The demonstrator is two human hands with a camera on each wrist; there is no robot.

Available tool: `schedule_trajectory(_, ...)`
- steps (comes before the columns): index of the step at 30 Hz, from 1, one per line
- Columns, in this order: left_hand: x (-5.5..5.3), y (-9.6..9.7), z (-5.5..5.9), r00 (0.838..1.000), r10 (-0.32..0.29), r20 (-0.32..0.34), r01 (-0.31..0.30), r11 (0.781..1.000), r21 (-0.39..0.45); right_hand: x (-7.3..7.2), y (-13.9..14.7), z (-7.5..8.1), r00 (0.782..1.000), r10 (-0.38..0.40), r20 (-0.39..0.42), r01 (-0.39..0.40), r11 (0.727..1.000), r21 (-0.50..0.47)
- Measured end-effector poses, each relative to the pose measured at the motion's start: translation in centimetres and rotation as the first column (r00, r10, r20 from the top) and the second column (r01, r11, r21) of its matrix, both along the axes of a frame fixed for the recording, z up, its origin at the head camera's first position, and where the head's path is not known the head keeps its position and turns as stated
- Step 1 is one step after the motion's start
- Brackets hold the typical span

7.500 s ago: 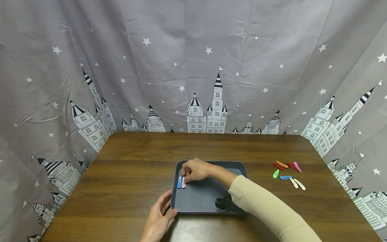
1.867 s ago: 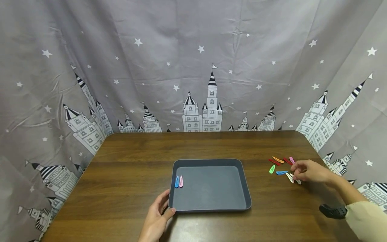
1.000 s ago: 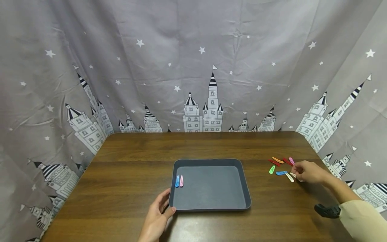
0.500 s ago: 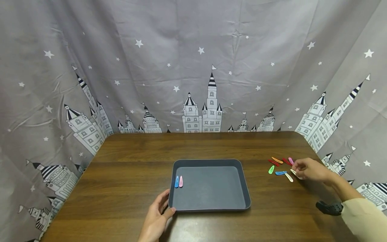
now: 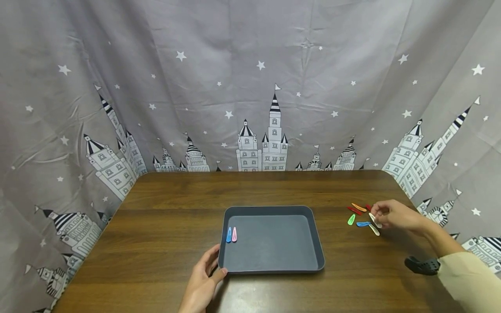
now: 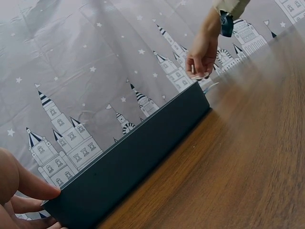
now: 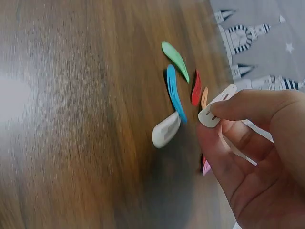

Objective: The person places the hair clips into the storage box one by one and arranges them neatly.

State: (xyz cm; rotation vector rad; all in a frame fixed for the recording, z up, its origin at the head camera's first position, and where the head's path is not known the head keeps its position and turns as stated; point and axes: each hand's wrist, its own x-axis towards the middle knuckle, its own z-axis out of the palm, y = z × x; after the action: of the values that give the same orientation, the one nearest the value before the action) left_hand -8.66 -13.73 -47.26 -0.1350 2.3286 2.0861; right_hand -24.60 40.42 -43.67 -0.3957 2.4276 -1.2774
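My right hand (image 5: 399, 215) pinches a white snap hair clip (image 7: 221, 98) between thumb and fingers, raised above the other clips at the table's right. Beneath it lie another white clip (image 7: 167, 130), a blue clip (image 7: 174, 90) and a green clip (image 7: 175, 61). My left hand (image 5: 201, 280) grips the near left corner of a grey tray (image 5: 278, 243), its thumb on the rim in the left wrist view. Inside the tray, at its left side, a blue clip (image 5: 228, 234) and a pink clip (image 5: 234, 234) lie side by side.
Behind the green clip are an orange clip (image 5: 358, 207) and a red clip (image 5: 354, 211). A second red clip (image 5: 369, 208) and a pink clip (image 7: 207, 167) are partly hidden by my right hand. A grey castle-print curtain (image 5: 195, 87) hangs behind the wooden table (image 5: 176, 217).
My right hand has gone from the tray to the loose clips, picked up a white clip and lifted it slightly leftward. The left hand has stayed at the tray corner.
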Motion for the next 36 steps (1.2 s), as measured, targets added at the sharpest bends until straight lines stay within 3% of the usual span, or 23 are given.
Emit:
schedule_trajectory(11,-0.2,0.1,0.1,0.999,0.013,0.031,-0.013,1.000,0.017,-0.8,-3.9,0.9,0.999,0.048,0.023,-0.046,0.996,-0.074)
schedule_trajectory(19,-0.1,0.1,0.0,1.000,0.003,0.023,-0.003,1.000,0.019,-1.4,-6.4,0.8,0.998,0.045,0.046,-0.042,0.997,-0.071)
schedule_trajectory(28,0.0,0.0,0.0,1.000,0.006,0.017,-0.006,1.000,0.026,-1.9,-9.1,1.4,0.995,0.101,-0.010,-0.101,0.990,-0.093)
schedule_trajectory(36,-0.1,-0.1,0.0,1.000,0.008,0.028,-0.008,1.000,0.018,-2.0,-11.6,1.8,0.998,0.055,0.032,-0.050,0.989,-0.140)
